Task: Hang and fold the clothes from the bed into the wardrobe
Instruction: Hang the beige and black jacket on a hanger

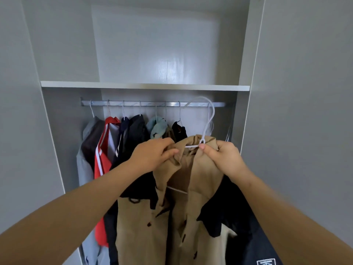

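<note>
Two pinches: left hand [152, 155] & right hand [223, 155] gripped tan shirt [145, 226] collar; hanger [209, 115] hook needed lifting clear onto rail [149, 103], imo.

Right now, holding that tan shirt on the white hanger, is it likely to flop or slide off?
Likely floppy: the tan shirt sags in folds below the left hand and right hand. It could slip, since the white hanger looks thin and smooth.

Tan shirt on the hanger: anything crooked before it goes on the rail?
Yes. On the tan shirt the collar is crumpled between the left hand and right hand, and the bar of the white hanger slants across the open front, so it sits askew.
</note>
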